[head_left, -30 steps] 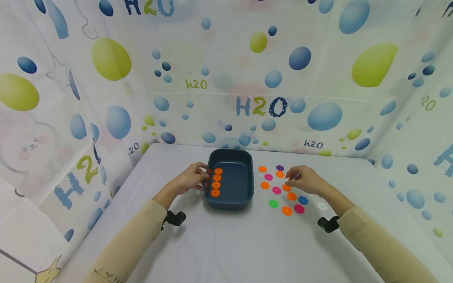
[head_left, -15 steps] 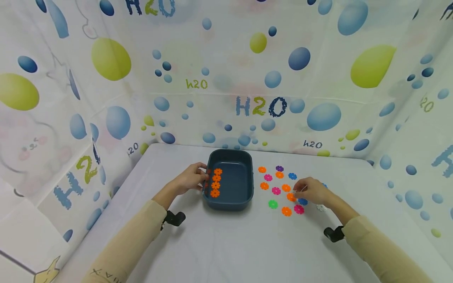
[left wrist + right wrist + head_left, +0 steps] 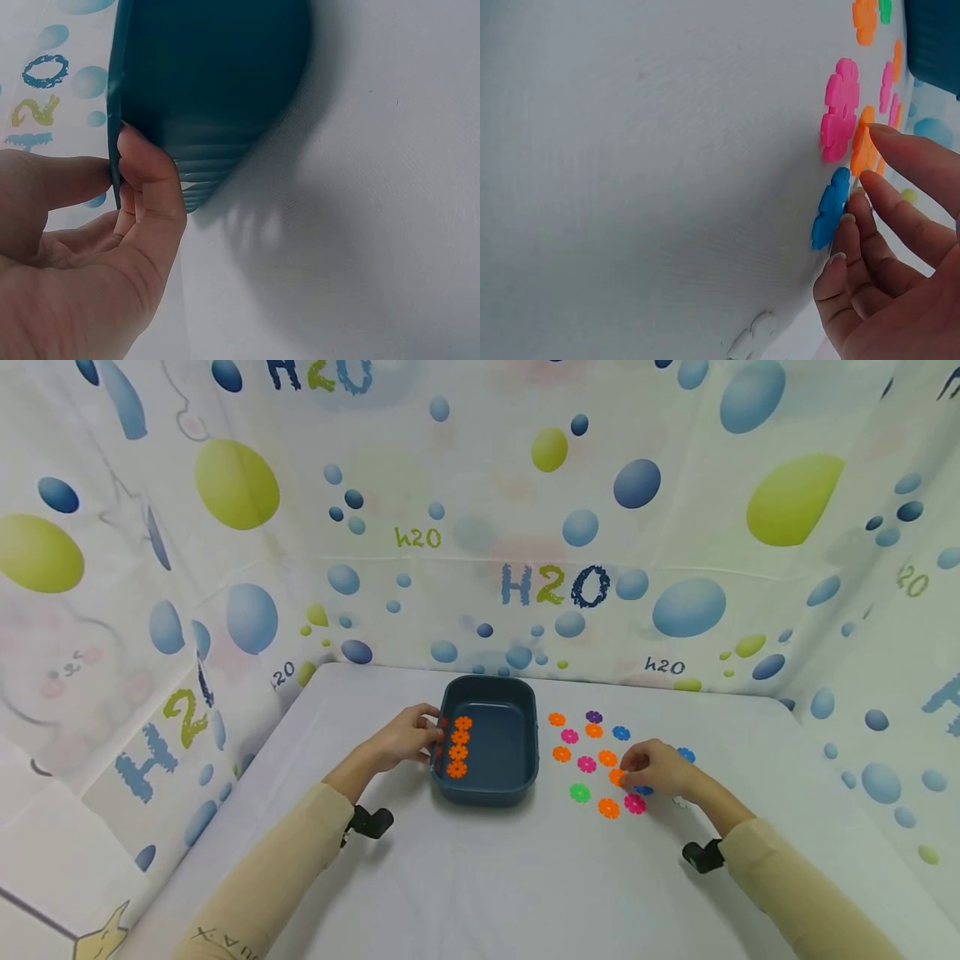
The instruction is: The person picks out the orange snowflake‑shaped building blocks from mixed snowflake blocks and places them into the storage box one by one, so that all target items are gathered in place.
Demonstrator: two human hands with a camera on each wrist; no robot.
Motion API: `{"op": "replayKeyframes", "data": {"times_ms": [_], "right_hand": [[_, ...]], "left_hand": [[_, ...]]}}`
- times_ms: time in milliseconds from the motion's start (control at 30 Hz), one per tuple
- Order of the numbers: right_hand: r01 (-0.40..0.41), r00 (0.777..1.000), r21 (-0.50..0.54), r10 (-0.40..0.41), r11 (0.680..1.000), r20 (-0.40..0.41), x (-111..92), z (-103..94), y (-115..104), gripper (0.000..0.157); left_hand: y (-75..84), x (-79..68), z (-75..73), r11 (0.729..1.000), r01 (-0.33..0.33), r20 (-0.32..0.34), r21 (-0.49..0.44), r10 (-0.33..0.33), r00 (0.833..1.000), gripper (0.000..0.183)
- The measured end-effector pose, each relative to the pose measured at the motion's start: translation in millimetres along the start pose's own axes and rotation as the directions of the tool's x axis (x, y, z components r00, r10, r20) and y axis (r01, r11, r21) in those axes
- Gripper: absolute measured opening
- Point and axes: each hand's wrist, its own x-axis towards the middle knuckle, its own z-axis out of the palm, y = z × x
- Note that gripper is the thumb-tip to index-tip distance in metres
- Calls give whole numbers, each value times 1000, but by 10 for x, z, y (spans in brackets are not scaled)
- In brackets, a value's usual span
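Fingers of the right hand [image 3: 658,768] are bent, thumb and forefinger slightly parted, tips at an orange flower [image 3: 862,142] on the white cloth [image 3: 480,877]; cannot tell whether they grip it. Blue flower [image 3: 831,210] lies just beside the fingertips, pink flower [image 3: 841,111] near. Left hand [image 3: 401,739] pinches the rim of the dark blue box [image 3: 483,796]. Inside, along its left side, four orange flowers [image 3: 457,769] form a row. Green flower [image 3: 580,792] and purple flower [image 3: 594,717] lie right of the box
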Motion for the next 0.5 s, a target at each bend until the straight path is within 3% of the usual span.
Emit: {"op": "replayKeyframes", "data": {"times_ms": [500], "right_hand": [[46, 999, 66, -46, 997, 0, 50, -63, -14, 18]], "left_hand": [[30, 18, 6, 1000, 19, -14, -17, -20, 1000, 44]]}}
